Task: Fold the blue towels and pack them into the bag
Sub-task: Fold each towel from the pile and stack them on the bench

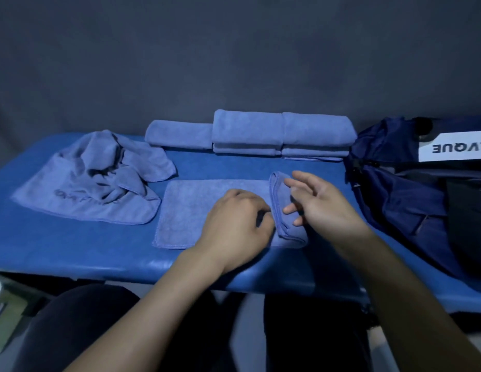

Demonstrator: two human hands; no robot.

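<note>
A blue towel (191,208) lies flat in the middle of the blue padded table (72,245). Its right end is turned up into a narrow fold (277,191). My left hand (234,224) rests knuckles up on the towel, its curled fingers gripping the fold's left side. My right hand (322,202) hovers over the fold from the right, fingers spread and loosely bent, the fingertips touching it. The dark blue bag (411,189) sits at the table's right end.
Folded blue towels stand in a row along the back edge: a single one (180,134) and two stacks (247,130) (314,128). A crumpled heap of blue towels (99,178) lies at the left. My legs are under the table's front edge.
</note>
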